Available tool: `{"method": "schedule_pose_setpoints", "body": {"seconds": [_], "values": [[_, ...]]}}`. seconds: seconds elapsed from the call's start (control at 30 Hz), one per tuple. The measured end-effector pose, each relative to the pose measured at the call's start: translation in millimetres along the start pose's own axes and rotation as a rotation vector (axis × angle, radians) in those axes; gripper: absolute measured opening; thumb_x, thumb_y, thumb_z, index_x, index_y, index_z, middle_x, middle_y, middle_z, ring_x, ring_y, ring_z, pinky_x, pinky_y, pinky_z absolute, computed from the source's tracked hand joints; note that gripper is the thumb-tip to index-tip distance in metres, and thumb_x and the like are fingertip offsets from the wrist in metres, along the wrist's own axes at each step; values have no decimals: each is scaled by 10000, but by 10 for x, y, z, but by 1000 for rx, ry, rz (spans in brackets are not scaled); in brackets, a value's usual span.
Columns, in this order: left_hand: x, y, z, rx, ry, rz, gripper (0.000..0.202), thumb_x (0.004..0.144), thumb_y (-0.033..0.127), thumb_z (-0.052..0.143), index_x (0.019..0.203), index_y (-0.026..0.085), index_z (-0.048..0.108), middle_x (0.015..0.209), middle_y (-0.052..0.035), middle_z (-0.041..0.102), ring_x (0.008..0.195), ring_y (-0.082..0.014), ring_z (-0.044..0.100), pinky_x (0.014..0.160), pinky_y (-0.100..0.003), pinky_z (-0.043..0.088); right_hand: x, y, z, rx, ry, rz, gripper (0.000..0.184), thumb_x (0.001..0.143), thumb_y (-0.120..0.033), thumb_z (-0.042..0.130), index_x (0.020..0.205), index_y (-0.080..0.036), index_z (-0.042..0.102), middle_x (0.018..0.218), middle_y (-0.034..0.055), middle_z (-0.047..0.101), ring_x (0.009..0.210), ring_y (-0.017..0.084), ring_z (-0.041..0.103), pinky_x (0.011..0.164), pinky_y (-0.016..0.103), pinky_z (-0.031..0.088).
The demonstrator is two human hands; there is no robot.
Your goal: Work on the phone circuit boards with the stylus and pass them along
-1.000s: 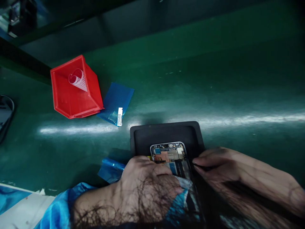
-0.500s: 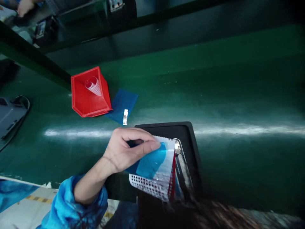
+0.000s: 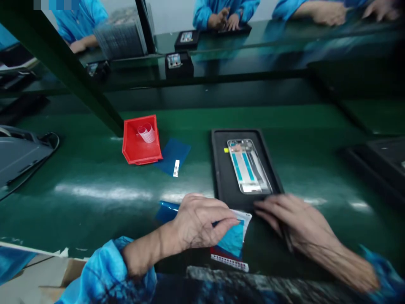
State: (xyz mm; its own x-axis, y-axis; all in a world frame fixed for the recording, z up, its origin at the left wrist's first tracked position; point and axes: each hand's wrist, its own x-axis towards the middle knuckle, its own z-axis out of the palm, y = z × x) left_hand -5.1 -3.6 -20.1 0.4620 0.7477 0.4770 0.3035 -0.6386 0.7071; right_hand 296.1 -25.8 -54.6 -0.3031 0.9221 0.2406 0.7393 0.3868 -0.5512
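- The sticker sheet, a blue film on a white perforated backing with a red strip along its lower edge, lies at the near edge of the tabletop, just in front of the black tray.
- The left hand holds the sheet: its fingers are pressed together, thumb against forefinger, pinching the sheet's upper left part.
- The right hand rests flat beside it, fingers spread and lying on the near rim of the tray, holding nothing.
- The phone frame lies face up in the tray's recess, with two blue strips showing along its middle; it stands well apart from both hands.
- To handle the sheet well, I judge that the pinch should stay on the backing's margin and off the blue film, so the adhesive side picks up no smear.
- The film looks thin and curls readily; a slow, low-angle lift would probably keep it from folding onto itself.
- The right hand is well placed to steady the tray; pressing on the rim and not the frame seems wiser.
- Toward the far left of the tabletop sit a red bin holding a curled perforated liner, with a loose blue sheet just beside it.
- Other people's hands work at a bench beyond the far edge.
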Motion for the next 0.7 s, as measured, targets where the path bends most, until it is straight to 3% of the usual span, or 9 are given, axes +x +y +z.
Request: {"method": "schedule_pose_setpoints", "body": {"seconds": [0.1, 0.23, 0.37, 0.47, 0.53, 0.6, 0.7], "values": [[-81, -82, 80, 102, -32, 63, 149, 1040, 262, 774, 934, 247, 878, 874, 0, 951, 700, -163, 874, 597, -315, 547, 788, 404, 196, -131, 43, -65, 185, 1126, -415, 743, 1160, -243, 801, 1126, 42, 827, 1004, 223, 783, 941, 457, 698], [-148, -236, 121, 208, -52, 138, 188, 1077, 266, 760, 915, 230, 850, 882, -4, 939, 735, -159, 867, 610, -313, 562, 1882, 798, 391, -243, 143, -17, 263, 1102, -427, 787, 1266, -222, 782, 1310, 79, 819, 1142, 257, 799, 1013, 506, 705], [-187, -389, 142, 272, -89, 194, 167, 1116, 291, 765, 979, 201, 802, 902, 5, 868, 736, -155, 794, 700, -304, 669, 2488, 939, 496, -282, 241, 44, 327, 1101, -435, 788, 1355, -232, 762, 1424, 102, 791, 1213, 279, 791, 1045, 532, 704], [-194, -430, 132, 303, -100, 200, 153, 1120, 306, 775, 1027, 185, 785, 951, -2, 831, 776, -154, 780, 721, -309, 701, 2544, 1043, 426, -308, 266, 104, 338, 1105, -434, 781, 1386, -246, 754, 1471, 108, 776, 1246, 285, 783, 1058, 537, 703], [-181, -419, 112, 302, -96, 201, 134, 1118, 289, 776, 1042, 178, 784, 967, -4, 831, 789, -156, 786, 721, -308, 703, 2424, 1172, 232, -338, 252, 165, 343, 1105, -428, 784, 1393, -247, 752, 1478, 107, 774, 1242, 282, 785, 1049, 530, 708], [-153, -388, 88, 289, -84, 205, 126, 1119, 269, 772, 1036, 176, 791, 963, -3, 845, 779, -155, 792, 715, -305, 696, 2196, 1337, -100, -386, 241, 260, 347, 1099, -425, 793, 1390, -242, 752, 1466, 104, 778, 1227, 280, 790, 1037, 525, 711], [-99, -327, 59, 274, -54, 208, 153, 1118, 231, 744, 989, 192, 815, 914, 3, 883, 736, -161, 814, 657, -284, 638, 1712, 1561, -768, -485, 265, 466, 356, 1098, -428, 794, 1373, -205, 755, 1426, 122, 787, 1220, 283, 794, 1034, 516, 708]]}}
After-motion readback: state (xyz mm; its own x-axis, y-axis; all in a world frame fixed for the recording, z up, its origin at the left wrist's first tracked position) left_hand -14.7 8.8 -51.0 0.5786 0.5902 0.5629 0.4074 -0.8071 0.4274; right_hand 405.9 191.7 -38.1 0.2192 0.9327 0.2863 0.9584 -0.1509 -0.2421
